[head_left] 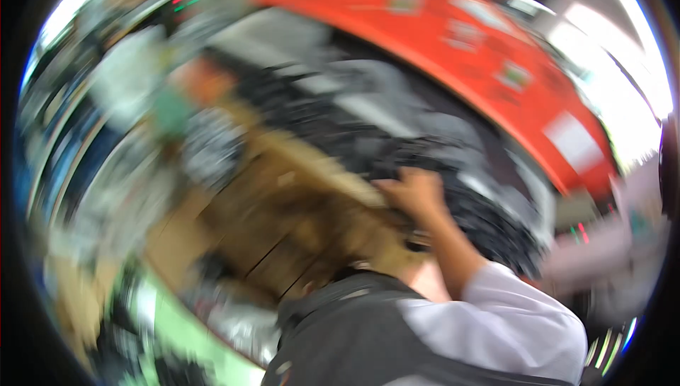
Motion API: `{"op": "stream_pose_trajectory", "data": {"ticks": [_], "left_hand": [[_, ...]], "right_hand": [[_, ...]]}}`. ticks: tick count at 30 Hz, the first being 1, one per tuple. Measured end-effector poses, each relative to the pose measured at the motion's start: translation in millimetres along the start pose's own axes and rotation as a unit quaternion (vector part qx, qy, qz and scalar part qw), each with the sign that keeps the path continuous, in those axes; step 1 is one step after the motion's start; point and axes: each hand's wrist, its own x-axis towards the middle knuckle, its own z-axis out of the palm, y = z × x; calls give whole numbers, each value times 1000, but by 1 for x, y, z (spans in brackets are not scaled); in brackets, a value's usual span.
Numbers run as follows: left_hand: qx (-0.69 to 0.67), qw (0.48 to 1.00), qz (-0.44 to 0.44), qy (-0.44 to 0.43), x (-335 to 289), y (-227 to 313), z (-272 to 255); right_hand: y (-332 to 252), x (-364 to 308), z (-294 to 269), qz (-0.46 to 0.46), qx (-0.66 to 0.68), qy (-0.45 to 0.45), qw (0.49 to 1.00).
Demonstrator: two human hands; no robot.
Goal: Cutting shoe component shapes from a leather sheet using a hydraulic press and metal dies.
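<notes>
My right hand (419, 193) reaches forward from a white sleeve and rests at a long heap of dark, crumpled material (397, 152), which looks like black cloth or plastic. Its thumb points left, while the other fingers are smeared by motion and partly lost against the dark heap. Whether they grip any of it cannot be made out. Grey and whitish pieces (375, 113) lie along the heap's far side. My left hand does not show; a dark grey garment (347, 329) on my body fills the lower middle.
A long red-orange panel (453, 32) with pale papers on it runs behind the heap. Brown boards or cardboard (283, 223) lie to the left of my hand. Clear plastic bags (127, 74) and a bundle (212, 145) stand further left, above a green floor (177, 315).
</notes>
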Motion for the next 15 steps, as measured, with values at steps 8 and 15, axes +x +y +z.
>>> {"op": "stream_pose_trajectory", "data": {"ticks": [8,15], "left_hand": [[286,918,-14,-277,151,-68,288],[539,820,126,-149,147,-84,316]], "right_hand": [[112,33,-44,148,189,58,969],[268,-36,-74,-114,592,141,785]]}}
